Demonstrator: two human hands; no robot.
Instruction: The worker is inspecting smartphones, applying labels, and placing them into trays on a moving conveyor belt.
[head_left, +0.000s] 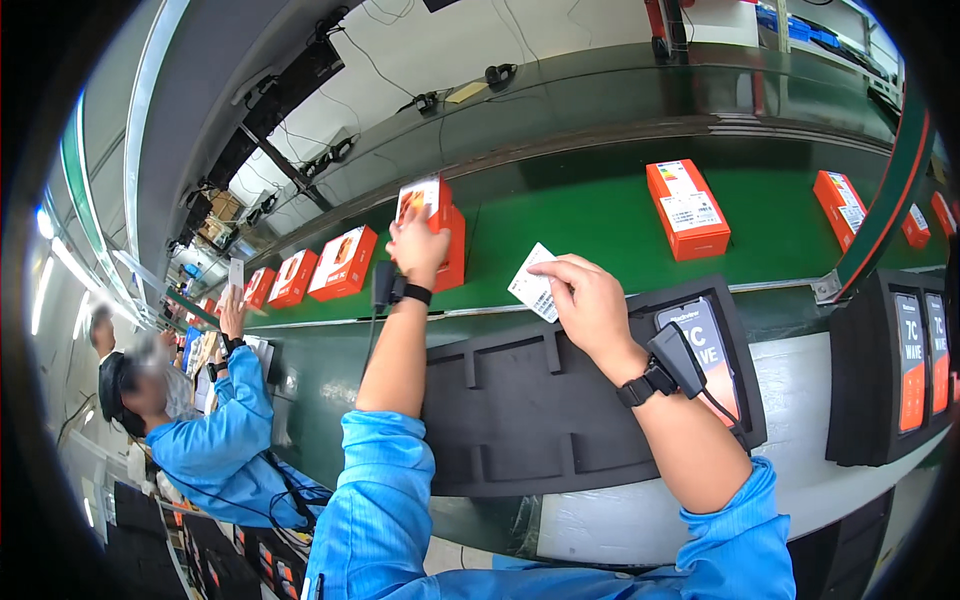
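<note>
Left hand [416, 243] was raised over the green belt [600, 215], fingers closed on an orange box [437, 228] that stood upright on end; the hand covered the box's lower left face. A black wrist strap with a small black unit and a cable hung on the left wrist.

Right hand [585, 300] held a small white card [533, 282] pinched between thumb and fingers, over the near edge of the belt, just right of the held box but apart from it. The card was tilted; print on it was too small to tell. The right wrist carried a like strap and unit.

Below the hands lay a black foam tray [520, 410] on the bench. A phone [708, 350] sat in its right compartment, screen up; the other compartments near the left forearm showed only foam. A second black tray [880, 370] stood to the right, with two phones upright in it.

More orange boxes lay flat on the belt: one [687, 208] right of the card, one [840, 208] further right, and a row [343, 262] to the left of the held box, running off toward the far left.

At far left a co-worker [215, 420] in a blue coat stood at the same belt, one hand lifted with a pale card-like thing; the detail there was blurred. Both of the wearer's sleeves [385, 500] were the same blue.
</note>
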